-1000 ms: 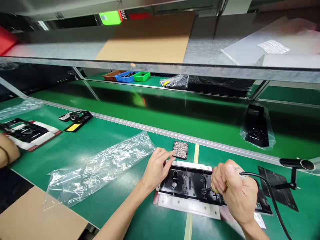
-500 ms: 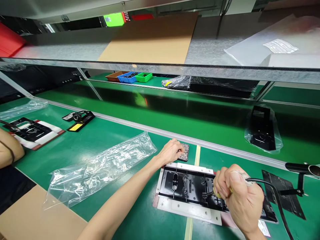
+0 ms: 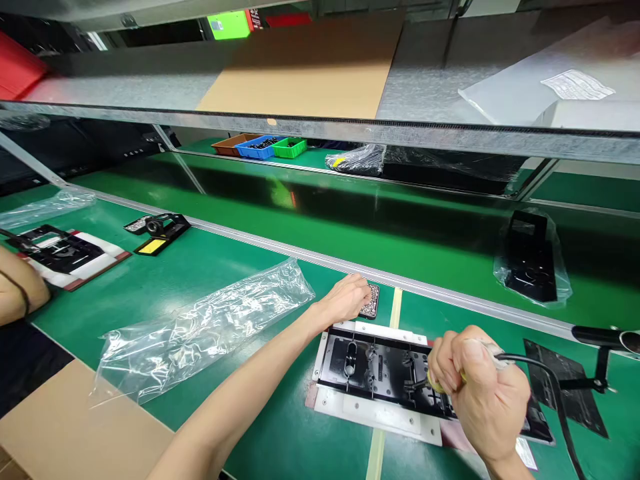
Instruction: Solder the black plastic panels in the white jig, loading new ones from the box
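Note:
My right hand (image 3: 483, 393) is clenched around a corded hand tool (image 3: 495, 357) and presses its tip onto the right part of a black plastic panel (image 3: 380, 370). The panel lies in a white fixture plate (image 3: 375, 415) on the green bench. My left hand (image 3: 345, 300) reaches forward over a small tray of tiny metal parts (image 3: 373, 303) just beyond the fixture, with its fingertips curled down on the tray. Whether a part is pinched between the fingers is hidden.
A crumpled clear plastic bag (image 3: 205, 327) lies left of my arm. A cardboard sheet (image 3: 75, 433) sits at the near left corner. Another person's arm (image 3: 17, 293) works at a second fixture (image 3: 70, 257). A bagged black part (image 3: 533, 263) rides the conveyor; a tool stand (image 3: 600, 353) is right.
My left hand has left the fixture's edge and moved forward onto the tray of small parts. My right hand has stayed pressed on the panel with the tool.

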Demonstrator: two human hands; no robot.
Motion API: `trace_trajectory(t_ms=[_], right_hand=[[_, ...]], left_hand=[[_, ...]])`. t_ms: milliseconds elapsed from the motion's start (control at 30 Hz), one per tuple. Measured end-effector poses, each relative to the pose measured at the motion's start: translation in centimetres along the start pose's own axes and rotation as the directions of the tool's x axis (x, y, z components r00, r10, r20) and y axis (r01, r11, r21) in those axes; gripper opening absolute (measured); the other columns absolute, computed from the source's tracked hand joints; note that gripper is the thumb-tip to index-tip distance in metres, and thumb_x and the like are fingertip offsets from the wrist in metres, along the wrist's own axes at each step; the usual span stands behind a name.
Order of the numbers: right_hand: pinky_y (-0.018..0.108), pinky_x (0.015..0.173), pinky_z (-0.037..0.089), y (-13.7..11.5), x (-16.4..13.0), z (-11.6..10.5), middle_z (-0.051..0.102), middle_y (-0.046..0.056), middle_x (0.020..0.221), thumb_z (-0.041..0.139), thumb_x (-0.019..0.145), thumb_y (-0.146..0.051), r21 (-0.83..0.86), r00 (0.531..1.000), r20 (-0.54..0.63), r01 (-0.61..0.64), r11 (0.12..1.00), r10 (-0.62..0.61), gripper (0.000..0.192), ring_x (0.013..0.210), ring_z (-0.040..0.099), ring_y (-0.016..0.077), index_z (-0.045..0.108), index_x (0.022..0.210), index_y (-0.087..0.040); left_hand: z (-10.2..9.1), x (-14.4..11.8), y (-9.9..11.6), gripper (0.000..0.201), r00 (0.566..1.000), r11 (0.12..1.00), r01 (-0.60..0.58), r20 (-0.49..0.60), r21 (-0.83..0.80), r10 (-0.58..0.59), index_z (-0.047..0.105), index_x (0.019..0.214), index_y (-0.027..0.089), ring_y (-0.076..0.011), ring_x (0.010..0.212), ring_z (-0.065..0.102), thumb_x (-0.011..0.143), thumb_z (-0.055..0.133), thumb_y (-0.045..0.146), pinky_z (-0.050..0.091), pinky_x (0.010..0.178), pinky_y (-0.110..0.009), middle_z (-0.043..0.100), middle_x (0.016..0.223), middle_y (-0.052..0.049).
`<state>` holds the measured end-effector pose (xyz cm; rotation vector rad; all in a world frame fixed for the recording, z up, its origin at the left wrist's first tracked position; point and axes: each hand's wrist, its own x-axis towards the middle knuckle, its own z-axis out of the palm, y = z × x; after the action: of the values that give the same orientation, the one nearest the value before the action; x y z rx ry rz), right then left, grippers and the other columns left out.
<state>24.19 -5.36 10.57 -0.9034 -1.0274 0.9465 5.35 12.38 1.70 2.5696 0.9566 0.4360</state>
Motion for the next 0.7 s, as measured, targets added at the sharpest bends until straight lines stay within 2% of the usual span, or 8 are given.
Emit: trace_trajectory(t_ms=[100, 200, 300, 367, 433, 500, 600, 700], right_hand=[[0.022, 0.041, 0.036, 0.0, 0.0, -0.1, 0.042, -0.004, 0.053, 0.054, 0.104, -0.033, -0.001, 1.0, 0.004, 0.004, 1.0, -0.004, 0.04, 0.046, 0.042, 0.009, 0.045, 0.066, -0.02], [0.022, 0.041, 0.035, -0.1, 0.0, -0.1, 0.042, -0.004, 0.053, 0.054, 0.104, -0.032, 0.004, 1.0, 0.0, 0.017, 1.0, -0.017, 0.04, 0.046, 0.041, 0.0089, 0.046, 0.066, -0.02], [0.023, 0.041, 0.036, -0.2, 0.1, 0.1, 0.042, -0.004, 0.052, 0.055, 0.104, -0.032, 0.012, 1.0, -0.004, 0.031, 0.999, -0.03, 0.039, 0.045, 0.042, 0.0091, 0.046, 0.067, -0.02], [0.023, 0.04, 0.036, -0.1, 0.1, 0.2, 0.042, -0.004, 0.052, 0.055, 0.103, -0.033, 0.014, 1.0, -0.005, 0.03, 0.999, -0.03, 0.039, 0.045, 0.042, 0.0091, 0.047, 0.067, -0.02], [0.022, 0.04, 0.035, -0.1, 0.2, 0.2, 0.042, -0.004, 0.052, 0.056, 0.103, -0.033, 0.011, 0.999, -0.015, 0.033, 0.999, -0.033, 0.039, 0.044, 0.042, 0.0089, 0.047, 0.067, -0.02], [0.022, 0.04, 0.034, -0.1, 0.3, 0.3, 0.041, -0.005, 0.051, 0.057, 0.102, -0.032, 0.007, 0.999, -0.026, 0.044, 0.999, -0.044, 0.039, 0.043, 0.041, 0.0086, 0.046, 0.067, -0.02], [0.022, 0.04, 0.034, -0.1, 0.3, 0.3, 0.041, -0.005, 0.051, 0.058, 0.102, -0.032, 0.005, 0.998, -0.028, 0.057, 0.998, -0.057, 0.039, 0.043, 0.041, 0.0085, 0.047, 0.066, -0.019], [0.022, 0.04, 0.034, -0.2, 0.3, 0.3, 0.041, -0.005, 0.051, 0.058, 0.102, -0.032, 0.016, 0.998, -0.02, 0.052, 0.999, -0.052, 0.039, 0.043, 0.041, 0.0083, 0.048, 0.067, -0.019]], left_hand=[[-0.7, -0.6, 0.3, 0.02, 0.996, 0.991, 0.071, -0.037, -0.114, -0.075, 0.069, 0.083, 0.017, -0.023, 0.094, 0.059, 0.096, 0.055, 0.014, 0.046, 0.09, -0.034, 0.071, 0.088, -0.005], [-1.6, -1.4, 1.3, 0.017, 0.985, 0.956, 0.147, -0.053, -0.252, -0.165, 0.071, 0.087, 0.017, -0.0205, 0.092, 0.064, 0.096, 0.056, 0.019, 0.049, 0.081, -0.029, 0.075, 0.092, -0.004], [-2.1, -2.2, 3.5, 0.015, 0.98, 0.911, 0.172, -0.027, -0.375, -0.196, 0.073, 0.09, 0.016, -0.0165, 0.083, 0.067, 0.094, 0.059, 0.021, 0.05, 0.072, -0.025, 0.076, 0.093, -0.003], [-2.3, -2.6, 5.4, 0.013, 0.983, 0.885, 0.161, -0.006, -0.438, -0.182, 0.075, 0.092, 0.016, -0.0154, 0.082, 0.069, 0.092, 0.062, 0.019, 0.05, 0.072, -0.024, 0.077, 0.092, -0.001], [-2.2, -2.7, 7.3, 0.011, 0.991, 0.873, 0.123, 0.007, -0.472, -0.135, 0.076, 0.092, 0.018, -0.016, 0.087, 0.069, 0.091, 0.065, 0.016, 0.05, 0.078, -0.025, 0.077, 0.092, 0.0], [-2.0, -2.8, 8.9, 0.012, 0.999, 0.893, 0.036, 0.016, -0.449, -0.032, 0.076, 0.093, 0.018, -0.0179, 0.092, 0.068, 0.091, 0.066, 0.012, 0.049, 0.086, -0.027, 0.077, 0.093, -0.001], [-1.3, -2.8, 10.4, 0.012, 0.987, 0.94, -0.133, 0.047, -0.315, 0.156, 0.074, 0.098, 0.015, -0.0203, 0.094, 0.065, 0.097, 0.063, 0.011, 0.047, 0.091, -0.031, 0.076, 0.094, -0.004], [-0.2, -2.8, 10.7, 0.015, 0.961, 0.953, -0.248, 0.077, -0.175, 0.265, 0.072, 0.101, 0.014, -0.0205, 0.091, 0.061, 0.103, 0.058, 0.016, 0.045, 0.09, -0.033, 0.073, 0.092, -0.005]])
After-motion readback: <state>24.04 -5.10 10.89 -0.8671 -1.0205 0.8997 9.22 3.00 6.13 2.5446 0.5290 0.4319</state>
